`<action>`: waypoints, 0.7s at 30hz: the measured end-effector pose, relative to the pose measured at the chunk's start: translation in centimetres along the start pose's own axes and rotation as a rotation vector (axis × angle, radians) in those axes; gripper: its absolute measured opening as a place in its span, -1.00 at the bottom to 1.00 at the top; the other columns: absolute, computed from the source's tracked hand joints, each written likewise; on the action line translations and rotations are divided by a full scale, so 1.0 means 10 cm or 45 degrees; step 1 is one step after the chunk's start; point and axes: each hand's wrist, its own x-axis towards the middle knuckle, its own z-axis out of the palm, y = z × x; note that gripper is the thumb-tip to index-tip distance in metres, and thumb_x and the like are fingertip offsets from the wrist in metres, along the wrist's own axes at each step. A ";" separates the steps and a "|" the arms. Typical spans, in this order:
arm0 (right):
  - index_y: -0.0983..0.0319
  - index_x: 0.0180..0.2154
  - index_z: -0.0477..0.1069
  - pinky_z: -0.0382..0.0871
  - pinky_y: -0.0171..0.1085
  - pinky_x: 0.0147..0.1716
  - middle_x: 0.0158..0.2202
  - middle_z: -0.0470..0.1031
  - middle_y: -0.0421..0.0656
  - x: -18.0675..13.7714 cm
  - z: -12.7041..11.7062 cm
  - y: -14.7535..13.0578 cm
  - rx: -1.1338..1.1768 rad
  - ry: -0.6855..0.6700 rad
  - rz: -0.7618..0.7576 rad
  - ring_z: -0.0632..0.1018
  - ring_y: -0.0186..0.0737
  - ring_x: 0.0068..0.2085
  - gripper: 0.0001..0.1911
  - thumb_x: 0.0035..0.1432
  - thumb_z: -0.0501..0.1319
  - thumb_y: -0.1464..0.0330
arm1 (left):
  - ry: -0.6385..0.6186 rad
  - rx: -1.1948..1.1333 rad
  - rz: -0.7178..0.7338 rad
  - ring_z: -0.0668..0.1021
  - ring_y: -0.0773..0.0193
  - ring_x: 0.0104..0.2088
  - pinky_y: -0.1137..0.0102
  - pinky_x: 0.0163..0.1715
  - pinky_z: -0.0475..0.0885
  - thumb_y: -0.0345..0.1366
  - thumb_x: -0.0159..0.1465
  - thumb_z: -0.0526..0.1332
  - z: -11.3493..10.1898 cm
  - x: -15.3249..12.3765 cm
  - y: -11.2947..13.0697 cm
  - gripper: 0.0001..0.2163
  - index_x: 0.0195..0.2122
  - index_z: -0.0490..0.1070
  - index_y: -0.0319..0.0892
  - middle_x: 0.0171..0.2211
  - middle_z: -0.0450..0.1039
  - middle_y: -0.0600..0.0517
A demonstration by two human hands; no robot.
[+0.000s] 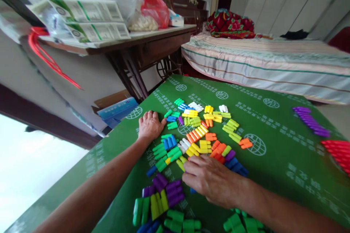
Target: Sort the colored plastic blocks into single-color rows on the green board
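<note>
Bullet-shaped plastic building blocks in many colours lie in a loose cluster on the green board [153, 204]. My left hand [151, 125] rests flat at the cluster's left side, fingers stretched forward, its thumb near some green blocks [172, 125]. My right hand [210, 182] is bent down over the near middle of the cluster, its fingers curled and their tips largely hidden; a sliver of purple shows beside them. Yellow-green blocks [181, 164] lie just left of its fingers, and orange blocks [218, 149] are beyond it. Purple blocks [175, 193] lie nearer to me.
A purple row [311, 122] and a set of red blocks [337, 153] lie at the board's right side. More green blocks [182, 222] are at the near edge. Beyond stand a sewing-machine table [153, 40] with bags, and a bed [262, 54].
</note>
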 end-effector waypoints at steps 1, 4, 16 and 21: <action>0.24 -0.26 0.36 0.25 -0.20 -0.29 -0.22 0.43 -0.11 -0.01 0.00 0.00 0.012 -0.016 0.016 0.41 -0.13 -0.16 -0.92 0.17 0.17 0.49 | -0.003 0.000 -0.004 0.22 -0.15 0.25 0.00 0.18 0.20 0.06 0.32 -0.17 0.01 0.00 0.00 -0.42 0.09 0.28 -0.32 0.21 0.22 -0.29; 0.22 -0.28 0.38 0.26 -0.22 -0.26 -0.25 0.44 -0.15 -0.02 -0.06 0.04 0.121 -0.051 0.054 0.42 -0.16 -0.18 -0.92 0.13 0.23 0.45 | -0.012 0.003 -0.021 0.21 -0.12 0.26 0.01 0.19 0.19 0.06 0.33 -0.14 0.01 -0.01 0.00 -0.43 0.10 0.28 -0.31 0.21 0.22 -0.29; 0.26 -0.04 0.39 0.28 -0.18 -0.06 -0.11 0.48 -0.02 0.98 -0.01 1.02 -0.004 0.254 0.426 0.40 -0.09 0.00 -0.63 0.12 0.08 0.60 | -0.013 0.031 -0.028 0.22 -0.09 0.26 0.02 0.20 0.18 0.08 0.32 -0.06 0.02 -0.03 -0.01 -0.43 0.10 0.27 -0.31 0.22 0.21 -0.28; 0.25 0.00 0.33 0.30 -0.15 -0.04 -0.08 0.49 -0.01 1.12 0.07 1.17 0.006 0.194 0.458 0.43 -0.11 0.00 -0.60 0.14 0.05 0.61 | -0.032 0.065 -0.011 0.22 -0.11 0.26 0.03 0.19 0.19 0.06 0.32 -0.16 -0.01 -0.03 -0.02 -0.42 0.10 0.27 -0.30 0.23 0.21 -0.27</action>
